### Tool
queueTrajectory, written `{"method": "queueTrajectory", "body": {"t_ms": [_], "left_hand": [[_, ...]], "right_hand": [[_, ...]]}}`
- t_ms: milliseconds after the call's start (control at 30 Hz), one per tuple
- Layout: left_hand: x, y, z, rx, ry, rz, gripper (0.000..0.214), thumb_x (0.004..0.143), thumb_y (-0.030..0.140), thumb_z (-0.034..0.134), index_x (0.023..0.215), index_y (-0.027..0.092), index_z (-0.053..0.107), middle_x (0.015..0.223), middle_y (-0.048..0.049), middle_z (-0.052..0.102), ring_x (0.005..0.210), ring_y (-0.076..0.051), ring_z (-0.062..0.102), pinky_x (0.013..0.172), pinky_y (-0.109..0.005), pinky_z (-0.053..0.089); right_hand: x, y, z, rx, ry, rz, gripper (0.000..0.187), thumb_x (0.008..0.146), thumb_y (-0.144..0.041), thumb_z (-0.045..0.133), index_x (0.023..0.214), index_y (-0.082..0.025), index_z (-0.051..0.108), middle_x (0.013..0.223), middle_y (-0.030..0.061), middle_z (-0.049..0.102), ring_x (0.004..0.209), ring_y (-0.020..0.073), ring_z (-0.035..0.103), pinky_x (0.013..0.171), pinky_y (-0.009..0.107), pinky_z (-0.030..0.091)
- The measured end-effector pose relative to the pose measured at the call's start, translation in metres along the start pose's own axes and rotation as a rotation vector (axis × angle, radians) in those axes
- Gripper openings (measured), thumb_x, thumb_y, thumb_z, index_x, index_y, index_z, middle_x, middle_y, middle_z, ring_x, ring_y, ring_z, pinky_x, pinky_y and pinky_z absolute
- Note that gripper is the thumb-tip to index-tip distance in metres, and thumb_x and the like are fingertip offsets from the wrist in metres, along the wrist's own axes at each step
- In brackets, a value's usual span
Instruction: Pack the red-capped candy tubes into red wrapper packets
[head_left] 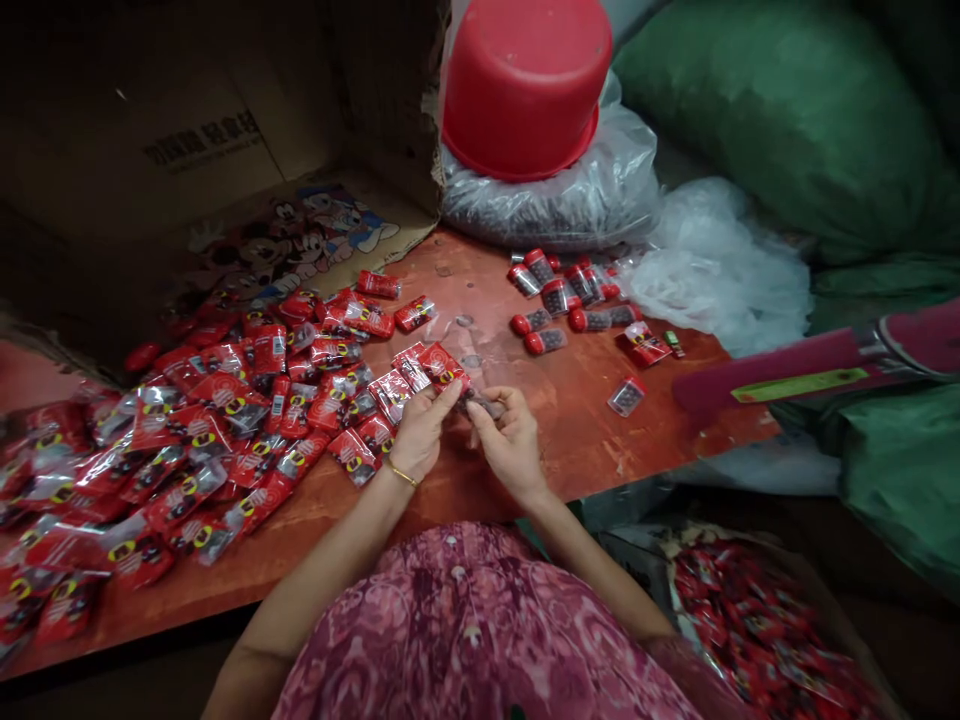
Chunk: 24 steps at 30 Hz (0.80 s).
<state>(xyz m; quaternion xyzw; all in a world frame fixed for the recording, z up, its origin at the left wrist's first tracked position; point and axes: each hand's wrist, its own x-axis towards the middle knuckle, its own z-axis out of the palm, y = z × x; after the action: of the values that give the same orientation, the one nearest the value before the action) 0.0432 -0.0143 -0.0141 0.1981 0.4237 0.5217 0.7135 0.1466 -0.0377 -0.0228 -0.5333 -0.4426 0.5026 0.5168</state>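
My left hand (420, 433) is closed, pinching a printed red plastic packet (444, 366) between thumb and fingers. Right beside it, my right hand (511, 445) closes on a small greyish container (491, 408), mostly hidden by the fingers, at the packet's open-looking lower end. I cannot tell how far the container is inside the packet. Flat red packets (391, 395) lie just left of my hands. To the right are several small clear containers (561, 297) with red caps and dark contents. One more container (626, 397) lies apart, nearer the table's right end.
Filled red packets (225, 400) are heaped on the left, in front of an open cardboard box (300, 90). A red tub (529, 80) sits upside down on a full clear bag (555, 205). At right a pink pole (810, 365) juts over the table; a sack of red packets (757, 610) stands below.
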Motion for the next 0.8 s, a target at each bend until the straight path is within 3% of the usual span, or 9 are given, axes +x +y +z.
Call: {"method": "queueTrajectory", "body": {"t_ms": [200, 267, 367, 467, 567, 700, 800], "left_hand": [[0.004, 0.007, 0.005, 0.015, 0.018, 0.044, 0.036, 0.05, 0.039, 0.081, 0.07, 0.013, 0.067, 0.069, -0.0026, 0.068, 0.066, -0.013, 0.06, 0.065, -0.023, 0.046], [0.003, 0.005, 0.009, 0.027, -0.008, 0.025, 0.042, 0.052, 0.046, 0.078, 0.073, 0.012, 0.068, 0.067, -0.0042, 0.068, 0.059, -0.013, 0.06, 0.055, -0.023, 0.045], [-0.003, -0.003, 0.011, 0.073, -0.064, -0.03, 0.051, 0.059, 0.056, 0.07, 0.085, 0.012, 0.067, 0.06, -0.0025, 0.065, 0.039, -0.009, 0.05, 0.034, -0.02, 0.031], [-0.008, -0.007, 0.009, 0.098, -0.09, -0.043, 0.05, 0.061, 0.054, 0.069, 0.09, 0.014, 0.064, 0.054, 0.0016, 0.06, 0.033, -0.008, 0.046, 0.029, -0.018, 0.024], [-0.008, -0.004, 0.007, 0.074, -0.09, -0.032, 0.041, 0.059, 0.05, 0.073, 0.077, 0.014, 0.064, 0.053, 0.0025, 0.058, 0.037, -0.008, 0.049, 0.033, -0.018, 0.032], [-0.004, 0.005, 0.007, 0.029, -0.034, 0.036, 0.033, 0.05, 0.037, 0.08, 0.067, 0.013, 0.066, 0.062, -0.0012, 0.065, 0.06, -0.01, 0.059, 0.056, -0.019, 0.047], [-0.004, 0.008, 0.009, 0.099, -0.08, 0.003, 0.036, 0.053, 0.037, 0.078, 0.077, 0.012, 0.069, 0.06, -0.0024, 0.065, 0.052, -0.011, 0.058, 0.047, -0.02, 0.044]], "right_hand": [[0.002, -0.002, 0.0, 0.025, -0.033, -0.008, 0.025, 0.073, -0.034, 0.063, 0.084, -0.021, 0.044, 0.055, -0.0102, 0.052, 0.035, 0.0041, 0.046, 0.035, 0.016, 0.037], [0.001, 0.0, 0.001, 0.072, -0.01, -0.006, 0.026, 0.074, -0.035, 0.063, 0.085, -0.021, 0.044, 0.052, -0.0106, 0.052, 0.036, 0.0046, 0.048, 0.037, 0.016, 0.039], [-0.001, 0.003, 0.002, 0.241, -0.033, 0.094, 0.028, 0.073, -0.04, 0.063, 0.083, -0.021, 0.045, 0.047, -0.0116, 0.049, 0.035, 0.0054, 0.046, 0.039, 0.018, 0.043], [-0.002, 0.005, 0.003, 0.394, -0.055, 0.203, 0.032, 0.07, -0.044, 0.065, 0.082, -0.021, 0.046, 0.053, -0.0108, 0.051, 0.034, 0.0042, 0.042, 0.037, 0.02, 0.044], [-0.002, 0.004, 0.003, 0.317, -0.033, 0.135, 0.032, 0.07, -0.043, 0.066, 0.082, -0.021, 0.046, 0.052, -0.0107, 0.052, 0.035, 0.0046, 0.045, 0.037, 0.019, 0.044], [-0.004, 0.0, 0.0, 0.096, 0.0, -0.013, 0.028, 0.073, -0.038, 0.065, 0.083, -0.02, 0.045, 0.054, -0.0101, 0.053, 0.036, 0.0041, 0.048, 0.037, 0.016, 0.041], [-0.007, -0.002, -0.001, 0.101, -0.017, -0.008, 0.028, 0.075, -0.039, 0.063, 0.082, -0.02, 0.043, 0.054, -0.01, 0.053, 0.036, 0.0038, 0.048, 0.037, 0.016, 0.04]]}}
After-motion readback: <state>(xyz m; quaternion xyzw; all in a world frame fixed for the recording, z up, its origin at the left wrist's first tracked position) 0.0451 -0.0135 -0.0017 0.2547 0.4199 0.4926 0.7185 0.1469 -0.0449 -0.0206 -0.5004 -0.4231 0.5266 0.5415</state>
